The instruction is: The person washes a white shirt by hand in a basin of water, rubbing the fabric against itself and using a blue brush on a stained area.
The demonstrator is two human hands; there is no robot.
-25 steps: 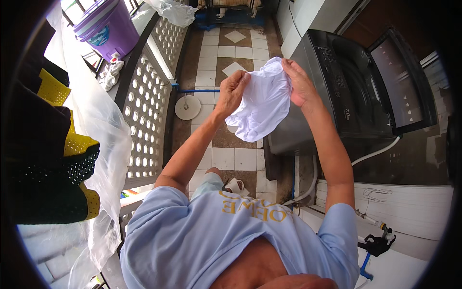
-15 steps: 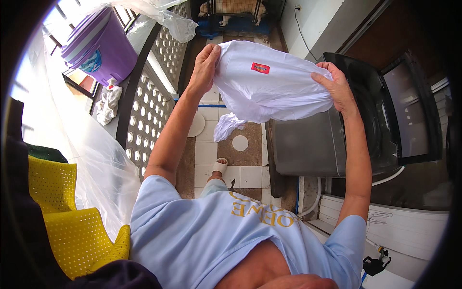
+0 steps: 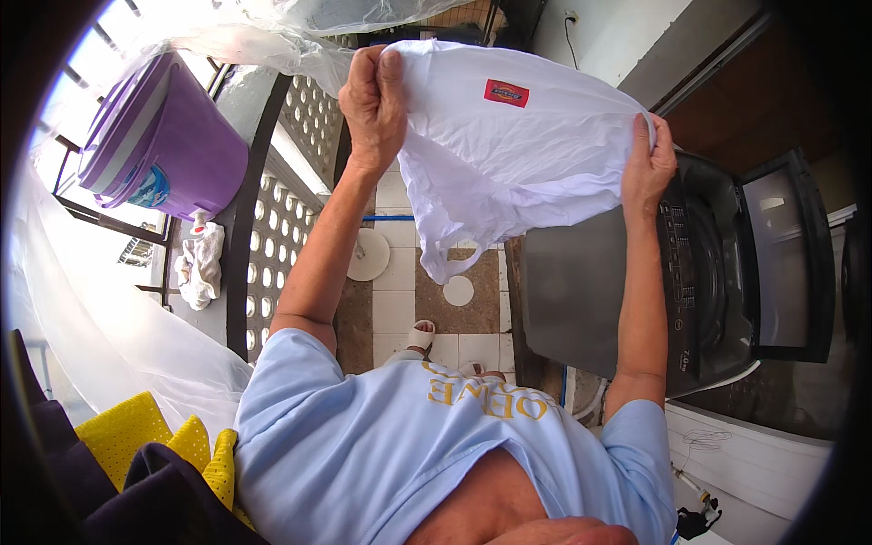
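Observation:
A white shirt (image 3: pixel 536 168) hangs stretched between my two hands at arm's length, with a small red label (image 3: pixel 506 93) facing up near its far edge. My left hand (image 3: pixel 375 113) is closed around its left corner, fingers curled over the fabric. At the right end, my right hand (image 3: pixel 649 168) pinches the edge with the thumb on top. Wrinkled folds and a thin loop of the same cloth dangle below the middle, over the tiled floor (image 3: pixel 393 313).
A dark grey top-loading washing machine (image 3: pixel 581 295) stands at right, its lid (image 3: pixel 788 254) raised. On the left ledge sit a purple water jug (image 3: pixel 182 136) and a crumpled white cloth (image 3: pixel 200 263). Clear plastic sheeting (image 3: pixel 118 318) and yellow mesh fabric (image 3: pixel 127 436) hang at left.
Both hands keep hold of the shirt. In the picture, the left hand has moved up and left, the right hand slightly right. The lower folds have dropped into a hanging loop.

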